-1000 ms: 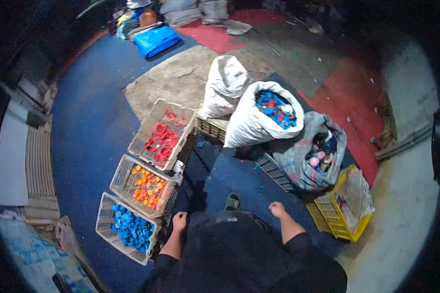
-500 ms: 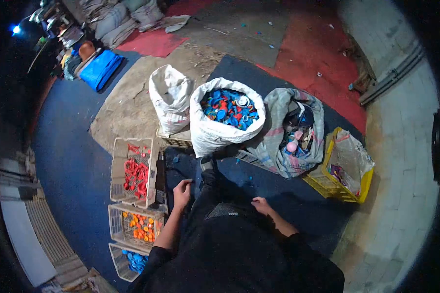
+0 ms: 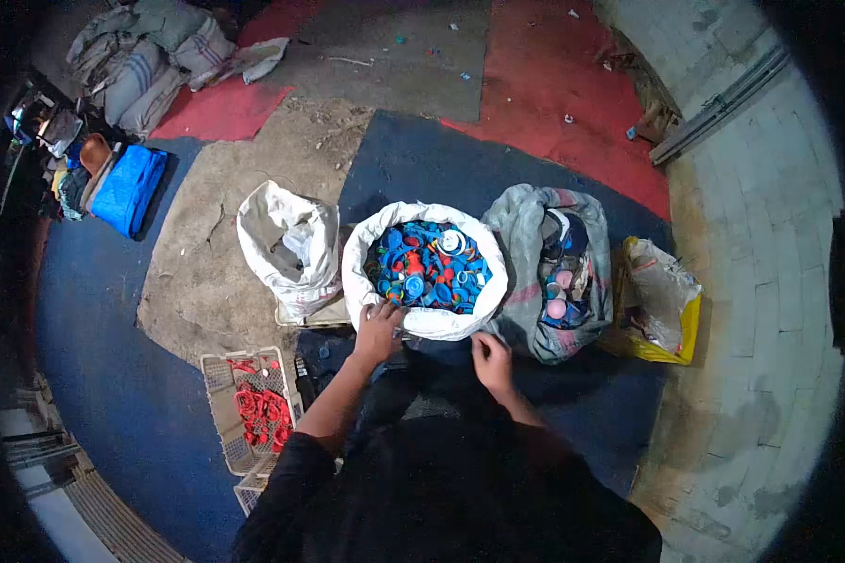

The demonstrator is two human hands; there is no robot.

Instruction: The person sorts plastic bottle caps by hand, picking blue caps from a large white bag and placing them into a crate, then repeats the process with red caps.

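Observation:
A white woven sack (image 3: pixel 366 246) with a rolled rim stands before me, full of plastic bottle caps (image 3: pixel 429 267), mostly blue with some red, orange and white ones. My left hand (image 3: pixel 377 335) lies at its near left rim, fingers apart and reaching over the edge, touching the rim. Just off the near right rim is my right hand (image 3: pixel 494 366), its fingers loosely bent with a gap beside the thumb. Nothing shows in it.
A second white sack (image 3: pixel 291 246) stands left, a grey sack (image 3: pixel 526 235) with mixed waste right, then a yellow crate (image 3: pixel 687 328) by the wall (image 3: pixel 770 281). A pale crate (image 3: pixel 218 413) of red pieces is at lower left. A blue folded tarp (image 3: pixel 130 190) lies farther back.
Both hands have moved forward from beside my legs to the near rim of the cap-filled sack. My view has tilted, so the sacks appear lower and the lower-left crates are mostly covered.

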